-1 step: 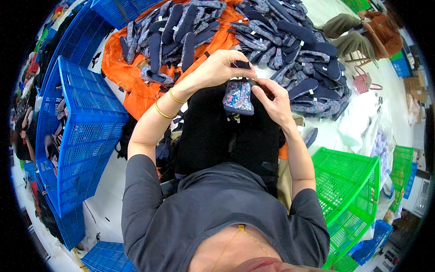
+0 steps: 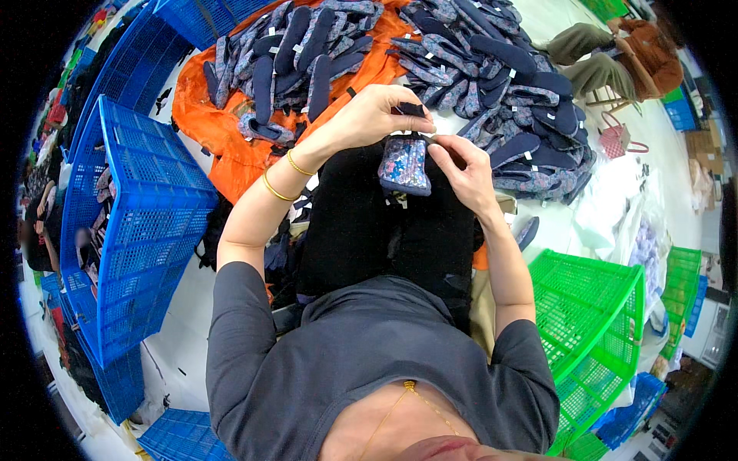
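The person sat looking down over a black lap, both bare forearms reaching away from the body. The left hand (image 2: 369, 115) gripped the top of a small floral fabric shoe upper (image 2: 403, 165), its fingers closed over a dark tab at the upper's far edge; two gold bangles (image 2: 280, 178) circled that wrist. The right hand (image 2: 465, 173) met the same piece from the right, thumb and forefinger pinched together on its upper right corner. The upper hung between the two hands, just above the black cloth (image 2: 384, 230) over the knees; its far side was hidden behind the fingers, so how it was folded there could not be told.

Beyond the hands lay an orange sheet (image 2: 223, 131) spread on the floor, carrying a heap of dark blue and floral uppers (image 2: 300, 58). A second, larger heap of like pieces (image 2: 507, 77) lay to the far right, many showing small white tags; the pieces overlapped so much that single ones were hard to separate.

To the left stood a blue plastic crate (image 2: 146, 230) tipped on its side, its contents only dimly visible through the mesh. To the near right stood a green plastic crate (image 2: 600, 315), its lower part cut off by the dark rim of the view. At the far right corner another person in brown clothing (image 2: 630, 50) was seated, largely distorted by the lens. White bags (image 2: 623, 207) lay near the green crate.
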A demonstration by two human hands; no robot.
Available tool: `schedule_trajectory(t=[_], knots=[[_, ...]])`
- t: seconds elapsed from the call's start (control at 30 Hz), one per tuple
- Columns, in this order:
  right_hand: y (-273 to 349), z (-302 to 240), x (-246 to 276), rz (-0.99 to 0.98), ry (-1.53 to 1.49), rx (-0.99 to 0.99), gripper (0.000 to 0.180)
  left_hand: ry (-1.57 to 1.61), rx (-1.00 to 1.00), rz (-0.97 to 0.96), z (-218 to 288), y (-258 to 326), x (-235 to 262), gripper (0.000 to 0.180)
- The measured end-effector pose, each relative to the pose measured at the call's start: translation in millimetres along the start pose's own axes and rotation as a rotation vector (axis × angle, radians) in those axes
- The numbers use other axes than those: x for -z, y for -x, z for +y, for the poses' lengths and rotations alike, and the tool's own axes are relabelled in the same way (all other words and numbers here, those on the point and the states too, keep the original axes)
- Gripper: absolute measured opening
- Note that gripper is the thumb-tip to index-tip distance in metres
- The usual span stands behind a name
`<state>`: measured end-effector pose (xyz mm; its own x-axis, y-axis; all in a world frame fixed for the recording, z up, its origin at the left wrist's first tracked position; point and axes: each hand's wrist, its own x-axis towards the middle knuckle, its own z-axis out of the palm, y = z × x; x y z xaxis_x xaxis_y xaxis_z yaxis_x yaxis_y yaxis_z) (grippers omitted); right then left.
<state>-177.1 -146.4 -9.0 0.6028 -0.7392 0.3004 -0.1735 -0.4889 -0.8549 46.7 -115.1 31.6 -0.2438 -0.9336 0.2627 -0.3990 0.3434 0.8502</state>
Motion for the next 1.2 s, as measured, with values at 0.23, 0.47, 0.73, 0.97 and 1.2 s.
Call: schedule_trajectory(t=[0.23, 0.47, 0.73, 0.97, 1.2], knots=[[-11.4, -22.2, 23.4, -0.158, 0.156, -0.044, 0.03, 0.09, 0.1, 0.029, 1.4, 4.9, 1.0, 0.015], [-47.9, -55.9, 34.0, -0.409, 0.502, 0.16, 0.031, 0.049, -0.001, 0.131, 10.6, 10.5, 1.2, 0.016], [-66.3, -64.8, 28.4, -0.524, 0.585, 0.164, 0.038, 0.2, 0.118, 0.142, 17.9, 15.2, 1.5, 0.018], [-66.5, -64.4, 25.2, -0.546, 0.504, 0.075, 0.04, 0.262, 0.133, 0.147, 18.6, 16.2, 0.4, 0.018], [-67.2, -64.4, 26.4, -0.567, 0.436, 0.056, 0.031, 0.266, 0.099, 0.143, 16.1, 17.7, -1.1, 0.017]])
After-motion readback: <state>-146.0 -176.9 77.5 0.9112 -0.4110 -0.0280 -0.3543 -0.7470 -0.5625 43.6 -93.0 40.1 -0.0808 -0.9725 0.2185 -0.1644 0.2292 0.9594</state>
